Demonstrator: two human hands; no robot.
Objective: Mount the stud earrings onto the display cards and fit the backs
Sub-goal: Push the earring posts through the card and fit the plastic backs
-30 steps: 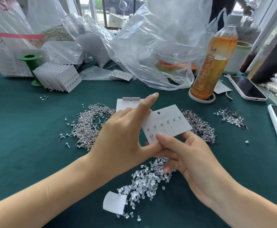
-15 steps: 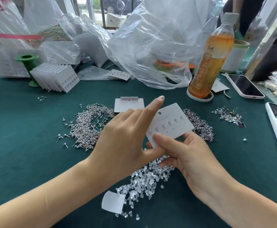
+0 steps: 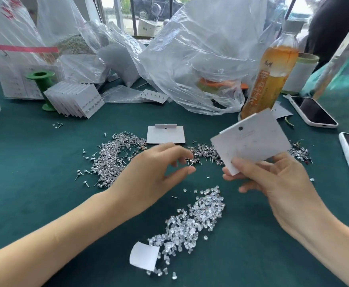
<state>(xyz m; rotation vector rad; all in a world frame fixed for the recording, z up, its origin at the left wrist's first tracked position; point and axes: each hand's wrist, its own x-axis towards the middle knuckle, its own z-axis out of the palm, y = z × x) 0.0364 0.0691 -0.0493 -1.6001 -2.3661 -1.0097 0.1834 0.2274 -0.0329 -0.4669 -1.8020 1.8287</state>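
Hands part over the green tabletop: right hand keeps a pinching grip on the display card (tilted for access), left hand released, hovering near loose studs.

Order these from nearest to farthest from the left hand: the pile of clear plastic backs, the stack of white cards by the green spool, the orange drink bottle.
From the left hand:
1. Pile of clear plastic backs, just below to its right.
2. Stack of white cards, far left, by the green spool.
3. Orange drink bottle, far right.
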